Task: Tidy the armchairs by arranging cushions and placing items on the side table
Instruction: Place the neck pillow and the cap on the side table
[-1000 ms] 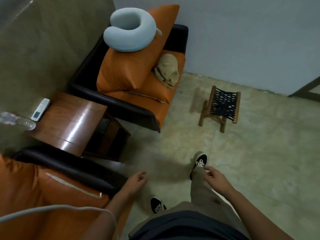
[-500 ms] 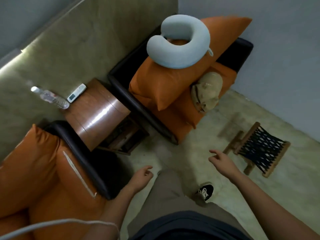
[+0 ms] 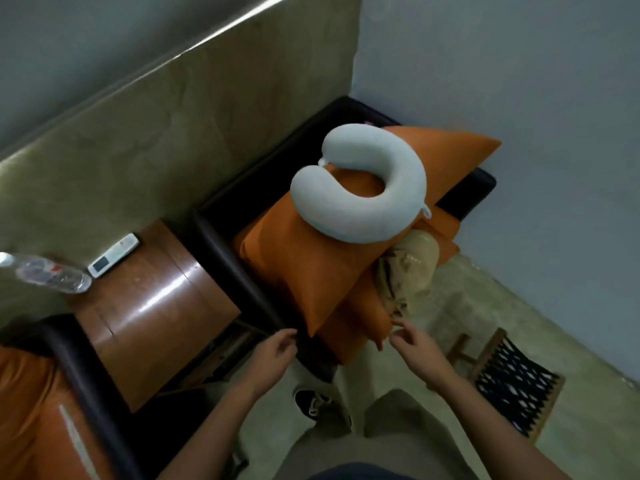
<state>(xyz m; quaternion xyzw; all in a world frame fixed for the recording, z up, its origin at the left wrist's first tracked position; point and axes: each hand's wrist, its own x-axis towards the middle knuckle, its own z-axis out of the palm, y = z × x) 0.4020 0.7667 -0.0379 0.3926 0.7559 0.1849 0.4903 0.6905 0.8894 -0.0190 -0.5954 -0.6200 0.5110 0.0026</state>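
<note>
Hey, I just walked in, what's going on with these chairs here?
A person stands at the black armchair, both hands empty: the left hand and right hand are held out by the front corner of its orange cushion. A grey neck pillow lies on that cushion and a beige cap sits beside it. The side table holds a remote and a water bottle.

Open floor before armchair; stool right, side table left.

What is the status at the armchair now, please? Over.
Left hand and right hand open, empty, near front corner of orange cushion. Grey neck pillow lies on that cushion, beige cap beside it. Nothing between hands and cushion.
</note>
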